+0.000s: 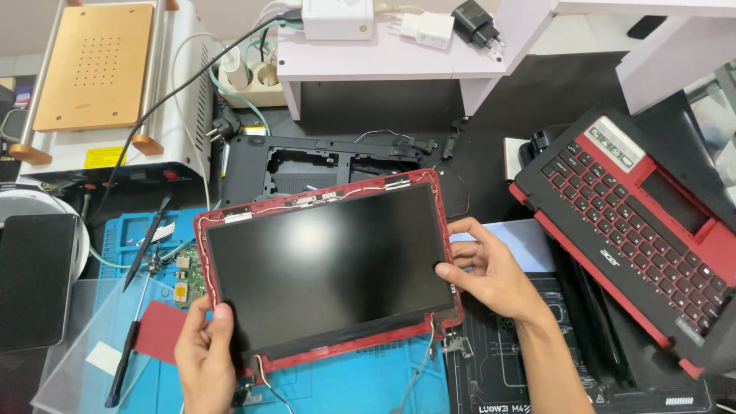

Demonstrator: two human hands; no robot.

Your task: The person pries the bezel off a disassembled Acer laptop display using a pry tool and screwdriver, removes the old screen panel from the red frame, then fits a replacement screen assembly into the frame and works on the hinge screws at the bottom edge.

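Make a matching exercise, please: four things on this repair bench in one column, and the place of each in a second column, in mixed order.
Things
1. laptop screen panel
2. keyboard cover
3. copper-coloured perforated plate
4. white power adapter

Places
A. top left, on a white machine
B. on the white shelf at the back
D. far right, tilted
C. centre, held by the left hand and the right hand

Pairs: 1-C, 2-D, 3-A, 4-B
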